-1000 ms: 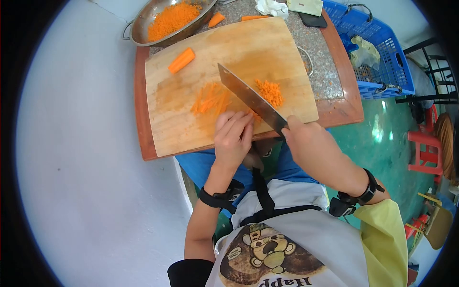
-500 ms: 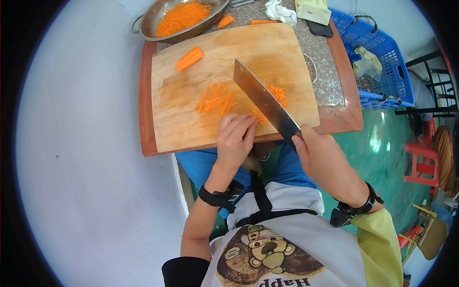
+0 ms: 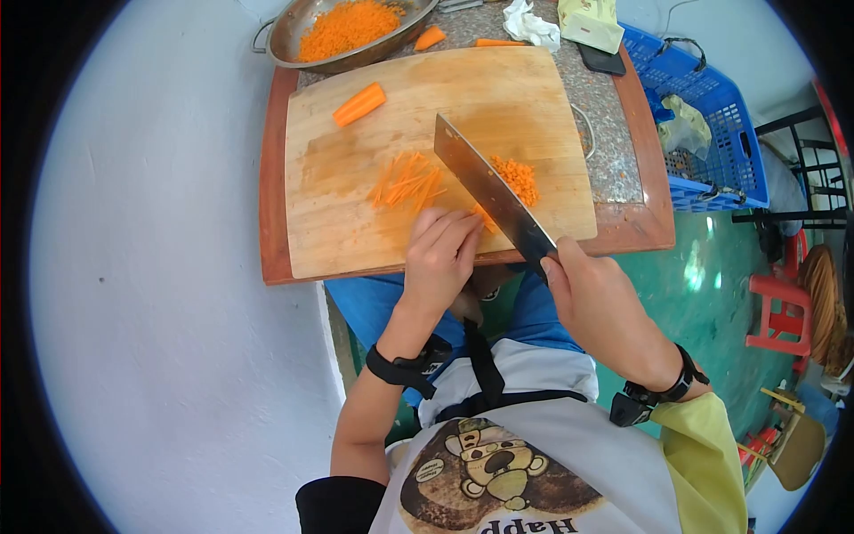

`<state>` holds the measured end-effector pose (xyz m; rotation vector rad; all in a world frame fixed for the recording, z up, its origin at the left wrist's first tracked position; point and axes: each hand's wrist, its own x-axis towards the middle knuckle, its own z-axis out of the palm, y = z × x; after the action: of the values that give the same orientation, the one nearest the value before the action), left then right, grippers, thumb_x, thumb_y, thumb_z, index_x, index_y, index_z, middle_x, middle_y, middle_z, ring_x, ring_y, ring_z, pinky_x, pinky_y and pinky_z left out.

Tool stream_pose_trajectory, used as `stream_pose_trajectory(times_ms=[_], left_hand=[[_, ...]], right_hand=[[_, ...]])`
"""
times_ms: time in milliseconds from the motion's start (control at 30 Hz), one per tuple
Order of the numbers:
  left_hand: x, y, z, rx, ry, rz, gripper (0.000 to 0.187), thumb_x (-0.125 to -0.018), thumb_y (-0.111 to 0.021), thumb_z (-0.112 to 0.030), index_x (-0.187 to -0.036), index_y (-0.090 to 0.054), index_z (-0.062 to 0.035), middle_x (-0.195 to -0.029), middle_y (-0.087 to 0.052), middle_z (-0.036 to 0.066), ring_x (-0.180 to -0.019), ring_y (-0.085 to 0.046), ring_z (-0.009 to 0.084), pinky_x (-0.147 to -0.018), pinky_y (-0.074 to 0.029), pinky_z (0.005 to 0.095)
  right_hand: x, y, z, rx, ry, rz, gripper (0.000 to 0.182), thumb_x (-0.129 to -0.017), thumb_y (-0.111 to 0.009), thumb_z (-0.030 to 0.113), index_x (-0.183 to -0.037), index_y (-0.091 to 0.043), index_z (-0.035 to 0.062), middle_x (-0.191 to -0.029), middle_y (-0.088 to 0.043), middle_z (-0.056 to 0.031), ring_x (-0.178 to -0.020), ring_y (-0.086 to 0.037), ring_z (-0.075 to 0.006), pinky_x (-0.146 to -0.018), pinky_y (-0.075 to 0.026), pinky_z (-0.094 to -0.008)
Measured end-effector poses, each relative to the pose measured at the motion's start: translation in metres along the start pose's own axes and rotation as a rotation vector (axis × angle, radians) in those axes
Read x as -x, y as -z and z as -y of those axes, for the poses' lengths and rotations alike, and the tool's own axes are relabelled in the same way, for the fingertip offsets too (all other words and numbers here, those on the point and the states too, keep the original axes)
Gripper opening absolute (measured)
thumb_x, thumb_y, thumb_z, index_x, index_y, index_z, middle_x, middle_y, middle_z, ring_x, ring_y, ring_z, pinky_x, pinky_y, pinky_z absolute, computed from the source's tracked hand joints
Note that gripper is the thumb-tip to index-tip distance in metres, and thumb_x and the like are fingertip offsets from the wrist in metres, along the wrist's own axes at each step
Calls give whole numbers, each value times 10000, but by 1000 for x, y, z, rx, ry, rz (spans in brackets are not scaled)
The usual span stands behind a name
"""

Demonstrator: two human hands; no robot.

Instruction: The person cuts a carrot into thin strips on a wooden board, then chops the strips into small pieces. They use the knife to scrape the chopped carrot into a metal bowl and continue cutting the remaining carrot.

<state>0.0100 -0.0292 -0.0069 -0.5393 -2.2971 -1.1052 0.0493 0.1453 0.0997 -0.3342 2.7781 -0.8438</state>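
My right hand [image 3: 600,307] is wrapped round the handle of a cleaver [image 3: 489,187], whose blade slants up and left over the wooden cutting board [image 3: 329,222]. Beside the blade, the fingers of my left hand [image 3: 439,254] press together on carrot strips [image 3: 485,219] at the board's near edge. More carrot strips [image 3: 407,181] lie loose just beyond that hand. Finely diced carrot [image 3: 516,181] is heaped on the far side of the blade. A peeled carrot piece [image 3: 359,104] rests toward the board's far left.
A metal pan [image 3: 285,44] of chopped carrot stands at the far left. Carrot pieces [image 3: 430,37], crumpled tissue [image 3: 531,25] and a dark phone [image 3: 601,60] lie beyond the board. A blue basket [image 3: 743,133] and red stool [image 3: 780,316] are at the right.
The view has shifted slightly. More diced carrot shows beyond the cleaver blade. Both hands keep nearly the same places and grips.
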Motion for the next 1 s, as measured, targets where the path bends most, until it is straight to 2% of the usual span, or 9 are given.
stream_pose_trajectory(times_ms=[533, 767, 1000], left_hand=[[-7, 6, 1, 31, 6, 95, 142, -657, -688, 48, -787, -651, 4, -782, -633, 108, -729, -576, 254, -640, -472, 312], [-4, 4, -2, 24, 31, 61, 153, -651, -692, 45, -795, -664, 3, -784, -615, 101, -743, -564, 252, -643, -463, 315], [-3, 3, 0, 33, 25, 44, 159, -646, -695, 48, -796, -663, 3, -789, -617, 107, -747, -564, 256, -648, -468, 320]], right_hand=[[-1, 1, 2, 26, 14, 15, 163, -900, -468, 115, -804, -412, -4, -551, -549, -196, -534, -575, -382, -450, -452, -452], [-2, 1, 2, 29, -4, 50, 155, -901, -466, 113, -815, -420, -7, -556, -554, -196, -537, -578, -377, -463, -457, -448], [-4, -6, 7, 92, -70, 118, 80, -833, -486, 40, -843, -426, -11, -583, -573, -191, -558, -597, -363, -479, -474, -439]])
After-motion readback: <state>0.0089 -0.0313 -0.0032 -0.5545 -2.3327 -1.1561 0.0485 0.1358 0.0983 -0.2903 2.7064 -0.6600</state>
